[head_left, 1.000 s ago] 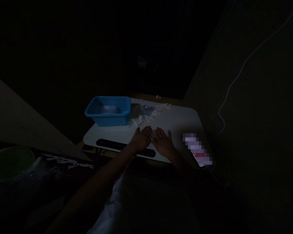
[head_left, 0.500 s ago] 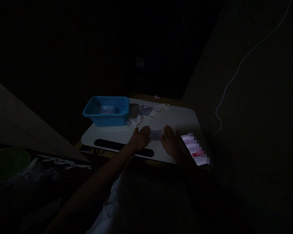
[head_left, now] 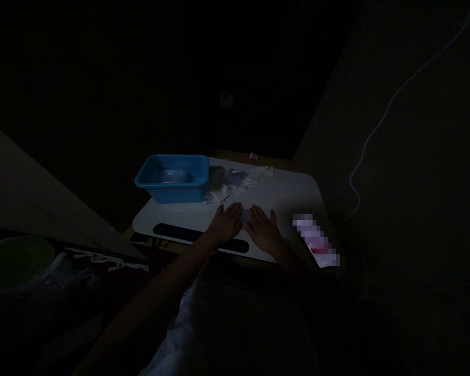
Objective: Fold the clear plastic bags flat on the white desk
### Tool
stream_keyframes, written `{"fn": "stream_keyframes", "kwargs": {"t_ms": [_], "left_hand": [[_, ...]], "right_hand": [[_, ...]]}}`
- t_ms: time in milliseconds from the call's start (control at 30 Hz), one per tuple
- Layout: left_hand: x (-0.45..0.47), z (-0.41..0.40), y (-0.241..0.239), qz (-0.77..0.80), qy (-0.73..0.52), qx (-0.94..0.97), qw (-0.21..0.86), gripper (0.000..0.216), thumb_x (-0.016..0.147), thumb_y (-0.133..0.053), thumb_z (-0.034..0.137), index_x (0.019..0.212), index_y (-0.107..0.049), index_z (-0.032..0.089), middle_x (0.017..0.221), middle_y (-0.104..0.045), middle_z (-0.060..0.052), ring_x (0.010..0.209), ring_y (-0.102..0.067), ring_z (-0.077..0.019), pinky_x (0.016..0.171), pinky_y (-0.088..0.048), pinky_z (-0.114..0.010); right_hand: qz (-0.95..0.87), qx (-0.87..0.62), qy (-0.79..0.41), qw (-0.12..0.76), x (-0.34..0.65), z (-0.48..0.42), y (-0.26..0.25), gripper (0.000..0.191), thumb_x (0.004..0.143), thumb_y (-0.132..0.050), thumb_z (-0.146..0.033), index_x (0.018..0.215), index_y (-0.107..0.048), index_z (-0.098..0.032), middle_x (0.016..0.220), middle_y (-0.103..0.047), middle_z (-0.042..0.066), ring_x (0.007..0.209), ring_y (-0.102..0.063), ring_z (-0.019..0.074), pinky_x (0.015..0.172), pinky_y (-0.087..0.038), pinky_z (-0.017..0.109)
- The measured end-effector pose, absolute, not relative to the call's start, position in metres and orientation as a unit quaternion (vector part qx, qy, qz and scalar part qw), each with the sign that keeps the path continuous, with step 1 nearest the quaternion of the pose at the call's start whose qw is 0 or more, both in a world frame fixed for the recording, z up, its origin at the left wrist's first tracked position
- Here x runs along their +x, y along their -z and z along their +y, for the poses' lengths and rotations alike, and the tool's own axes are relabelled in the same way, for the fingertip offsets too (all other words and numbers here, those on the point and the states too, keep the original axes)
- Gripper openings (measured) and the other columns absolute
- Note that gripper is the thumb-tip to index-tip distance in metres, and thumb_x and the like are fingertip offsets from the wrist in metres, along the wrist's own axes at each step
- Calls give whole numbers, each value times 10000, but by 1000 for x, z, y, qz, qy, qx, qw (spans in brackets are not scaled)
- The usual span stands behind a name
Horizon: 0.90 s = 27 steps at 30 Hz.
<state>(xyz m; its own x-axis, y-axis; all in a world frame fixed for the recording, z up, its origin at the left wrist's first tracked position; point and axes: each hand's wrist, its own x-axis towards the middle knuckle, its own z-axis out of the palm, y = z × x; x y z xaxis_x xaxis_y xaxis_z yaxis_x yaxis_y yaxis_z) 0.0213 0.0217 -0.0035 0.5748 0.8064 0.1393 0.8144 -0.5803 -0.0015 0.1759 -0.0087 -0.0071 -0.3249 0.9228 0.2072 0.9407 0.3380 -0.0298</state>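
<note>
Right of the blue basin (head_left: 179, 195), we see the white table (head_left: 290, 193) extend, round-edged; nearer, translucent plastic (head_left: 246, 214) lies between left hand (head_left: 224, 224) and right hand (head_left: 263, 228), fingers straight, barely spread.

No legible text — the lit phone (head_left: 315, 241) shows blurred blocks.
</note>
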Motion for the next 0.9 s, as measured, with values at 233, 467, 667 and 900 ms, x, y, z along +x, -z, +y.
{"fn": "stream_keyframes", "kwargs": {"t_ms": [233,467,667,900], "left_hand": [[21,23,7,-455,76,-886,35,467,890,-242,282,1317,-327,113,1394,-304,-130,1288,-277,-212,996,-244,-499],[22,24,6,-459,80,-885,27,471,890,-244,284,1319,-328,108,1396,-298,-133,1288,-274,-218,996,-242,-500],[21,22,2,-453,54,-890,20,494,854,-302,268,1321,-332,109,1402,-285,-129,1292,-265,-227,1008,-226,-497],[22,22,4,-459,65,-885,26,482,875,-255,277,1317,-333,98,1396,-299,-133,1287,-277,-221,1000,-236,-502]], "right_hand": [[-777,-618,72,95,200,-5,12,557,904,-164,-412,1291,-375,-71,1376,-326,173,1294,-249,256,1008,-105,580],[-776,-611,98,120,197,-7,8,547,903,-184,-392,1304,-356,-63,1392,-306,159,1300,-228,265,1026,-107,543],[-823,-554,60,110,169,-7,8,567,901,-160,-430,1324,-326,-90,1399,-300,137,1312,-206,229,1038,-71,533],[-802,-584,67,101,182,-5,11,574,904,-141,-430,1303,-361,-81,1383,-319,163,1305,-226,242,1026,-87,549]]}}
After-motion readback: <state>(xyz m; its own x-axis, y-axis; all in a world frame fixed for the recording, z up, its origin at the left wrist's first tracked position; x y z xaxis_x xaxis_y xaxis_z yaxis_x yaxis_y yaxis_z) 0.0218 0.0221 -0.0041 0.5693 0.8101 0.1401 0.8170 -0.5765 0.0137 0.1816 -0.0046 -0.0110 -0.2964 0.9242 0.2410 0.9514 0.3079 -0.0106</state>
